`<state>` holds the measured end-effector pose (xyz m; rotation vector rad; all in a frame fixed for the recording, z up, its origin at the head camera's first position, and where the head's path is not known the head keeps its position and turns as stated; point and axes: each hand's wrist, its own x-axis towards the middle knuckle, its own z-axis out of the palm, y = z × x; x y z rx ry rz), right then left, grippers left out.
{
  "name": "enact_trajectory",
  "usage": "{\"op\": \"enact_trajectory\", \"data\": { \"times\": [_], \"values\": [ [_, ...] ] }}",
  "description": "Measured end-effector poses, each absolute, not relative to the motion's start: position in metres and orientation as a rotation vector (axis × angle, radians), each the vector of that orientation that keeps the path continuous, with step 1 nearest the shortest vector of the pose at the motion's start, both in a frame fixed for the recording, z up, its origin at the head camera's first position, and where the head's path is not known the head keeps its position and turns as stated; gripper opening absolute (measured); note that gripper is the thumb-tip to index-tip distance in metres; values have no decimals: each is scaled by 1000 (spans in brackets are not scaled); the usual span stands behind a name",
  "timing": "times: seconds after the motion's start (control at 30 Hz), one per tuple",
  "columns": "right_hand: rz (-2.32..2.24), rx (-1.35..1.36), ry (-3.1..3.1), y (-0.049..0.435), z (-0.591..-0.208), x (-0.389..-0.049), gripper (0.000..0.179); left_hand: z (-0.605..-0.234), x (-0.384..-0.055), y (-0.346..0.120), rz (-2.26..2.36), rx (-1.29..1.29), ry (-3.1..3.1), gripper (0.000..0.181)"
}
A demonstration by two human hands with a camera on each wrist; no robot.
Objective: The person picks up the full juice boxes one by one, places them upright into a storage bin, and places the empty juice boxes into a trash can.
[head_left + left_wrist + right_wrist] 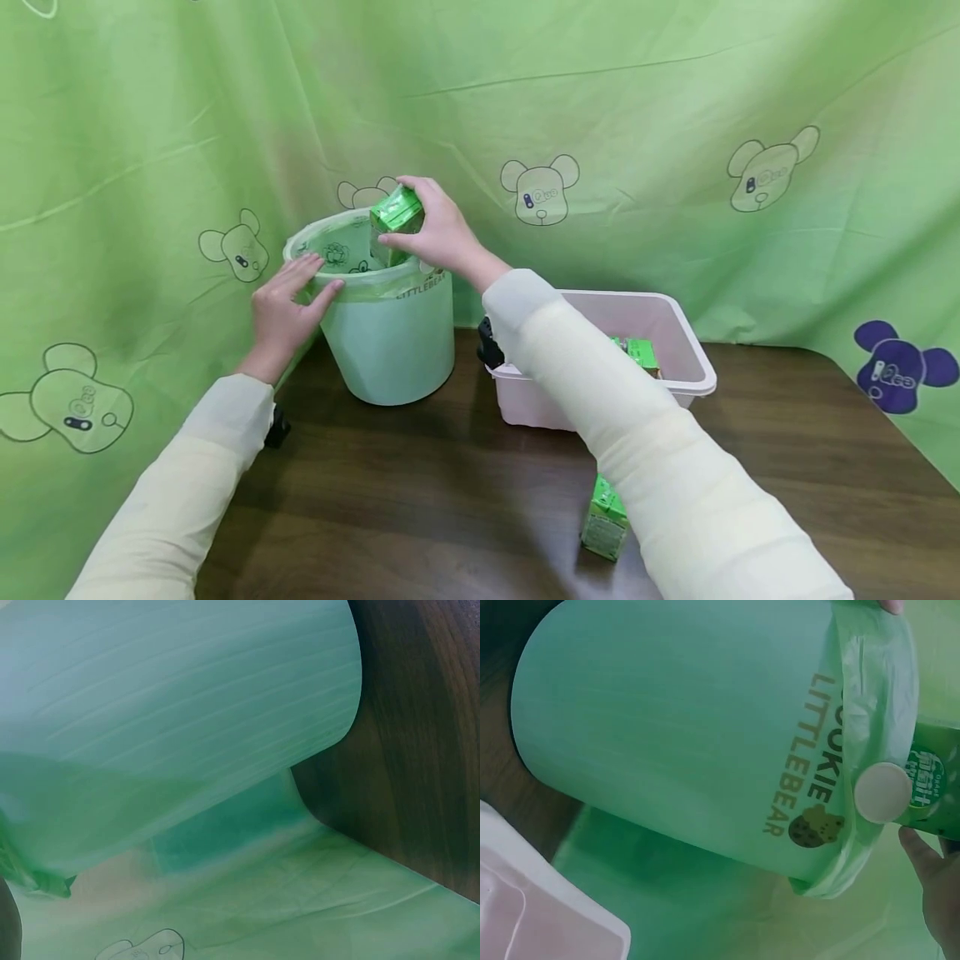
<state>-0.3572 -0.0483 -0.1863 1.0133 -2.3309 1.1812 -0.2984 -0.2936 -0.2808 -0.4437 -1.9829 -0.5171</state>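
Observation:
My right hand [444, 229] holds a green drink carton [397, 210] between thumb and fingers at the mouth of a mint-green trash bin [393, 342]. The carton's lower part dips behind the bin's near rim in the head view. Printed lettering on this carton [934, 776] shows in the right wrist view. On the bin's left rim rests my left hand [285, 304], its fingers extended and its thumb spread apart at the front. A thin green liner bag [877, 690] is folded over the rim.
A pink plastic basket [693, 375] stands right of the bin, with green cartons [641, 353] inside, partly hidden by my right sleeve. Another green carton [605, 521] stands on the dark wooden table [420, 492] beside that sleeve. A green patterned curtain [637, 92] hangs behind.

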Motion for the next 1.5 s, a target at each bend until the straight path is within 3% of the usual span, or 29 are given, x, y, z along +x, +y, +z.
{"op": "enact_trajectory", "data": {
  "times": [1.5],
  "values": [
    [988, 891, -2643, -51, -197, -362, 82, -280, -298, -287, -527, -460, -1979, 45]
  ]
}}
